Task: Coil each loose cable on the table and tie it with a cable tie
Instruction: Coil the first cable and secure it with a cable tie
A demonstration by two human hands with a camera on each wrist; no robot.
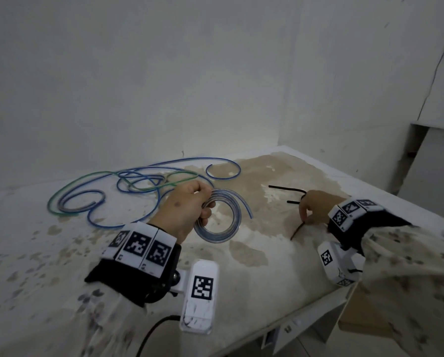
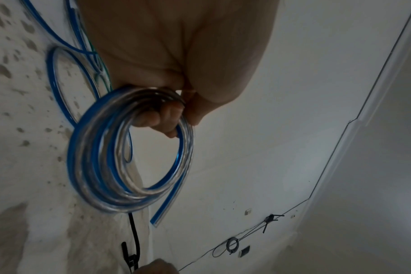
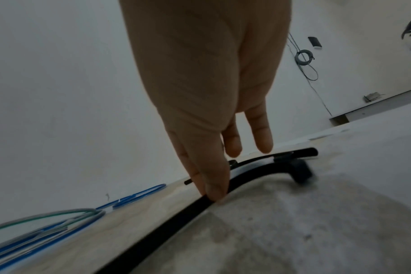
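The left hand (image 1: 183, 210) holds the coil (image 2: 129, 152) tight, just above the worktop (image 1: 267, 266). The right hand (image 1: 316, 211) pinches a tie (image 3: 167, 220) lying there. Keep the loops squeezed together while lifting the tie.

left hand (image 1: 187, 210) fisted and raised, right hand (image 1: 314, 207) fingertips pressing down

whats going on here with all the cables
A person is tidying cables on a table. Their left hand grips a blue cable coil, wound but not yet tied. Their right hand pinches a black cable tie lying on the table. More loose cables lie uncoiled behind.
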